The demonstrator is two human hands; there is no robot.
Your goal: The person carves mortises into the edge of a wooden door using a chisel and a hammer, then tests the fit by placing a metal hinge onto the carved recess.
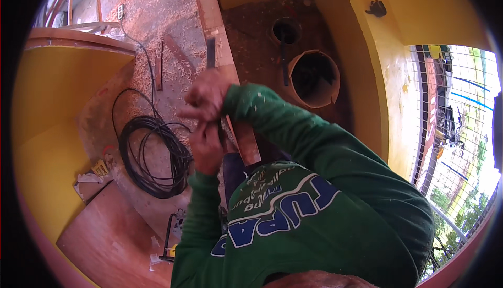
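Observation:
Both hands meet over a long reddish wooden plank (226, 57) that runs away from my body. My right hand (209, 95) is closed, its fingers curled, at the plank's left edge. Just below it, my left hand (206, 145) is closed around a small dark thing, mostly hidden by the fingers. What either hand holds cannot be made out. A dark flat bar (211, 52) shows just beyond my right hand, along the plank; whether that hand touches it is unclear.
A coil of black cable (152, 157) lies on the floor to the left, near wood shavings (152, 10) and narrow wood strips (159, 65). Right of the plank stands a round, open-topped container (335, 78). Yellow walls (57, 94) flank the space; a wire mesh (450, 94) covers the right opening.

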